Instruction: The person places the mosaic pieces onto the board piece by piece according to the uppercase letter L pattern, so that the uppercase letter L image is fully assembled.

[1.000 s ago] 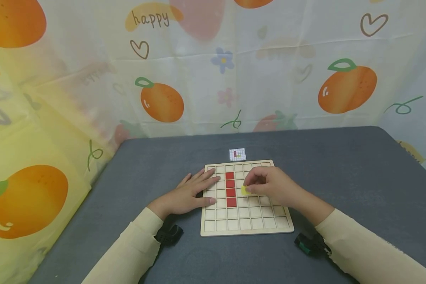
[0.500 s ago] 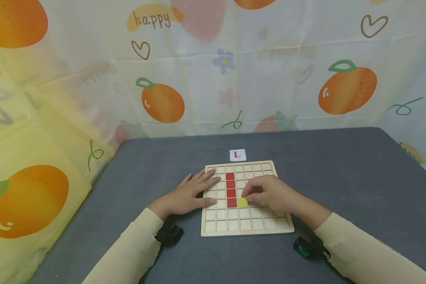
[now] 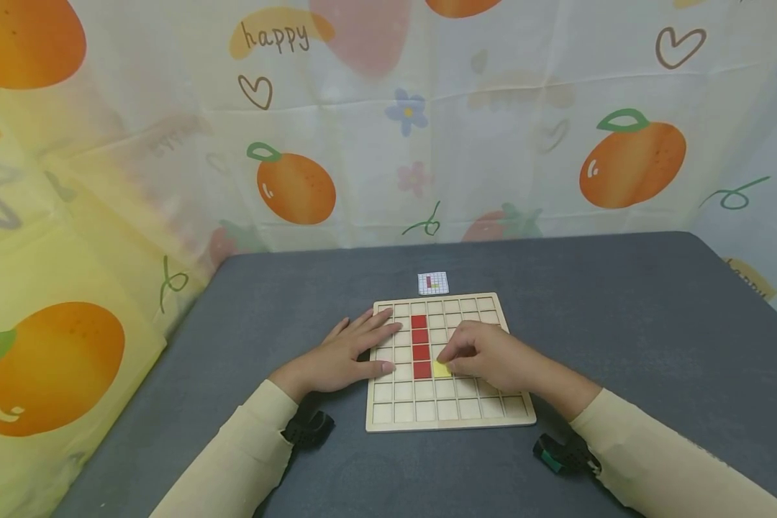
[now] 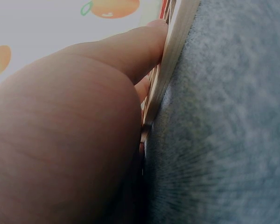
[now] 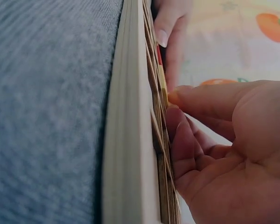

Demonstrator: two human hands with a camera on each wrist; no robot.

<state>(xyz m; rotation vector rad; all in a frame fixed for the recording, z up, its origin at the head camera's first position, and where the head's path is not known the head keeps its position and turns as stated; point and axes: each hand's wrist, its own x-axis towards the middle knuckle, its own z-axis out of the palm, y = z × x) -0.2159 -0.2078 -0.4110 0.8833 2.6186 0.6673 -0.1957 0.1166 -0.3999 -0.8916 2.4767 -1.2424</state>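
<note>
A pale wooden grid board [image 3: 447, 410] lies on the dark table. In it, a column of red square tiles [image 3: 421, 352] fills several cells. Beside the lowest red one sits a yellow square tile [image 3: 441, 370], partly covered by fingertips. My right hand [image 3: 495, 354] pinches that yellow tile at its upper right with thumb and index finger. In the right wrist view the right hand [image 5: 224, 140] is low over the board, the tile about level with the red. My left hand [image 3: 339, 356] rests with fingers spread on the board's left edge.
A small printed card [image 3: 433, 283] with a coloured grid pattern lies just behind the board. Black wrist cameras sit at both wrists. A fruit-print cloth [image 3: 362, 144] hangs behind the dark table [image 3: 596, 302].
My right hand has brought the yellow tile toward me and slightly left, into the cell beside the lowest red tile. The left hand has stayed in place.
</note>
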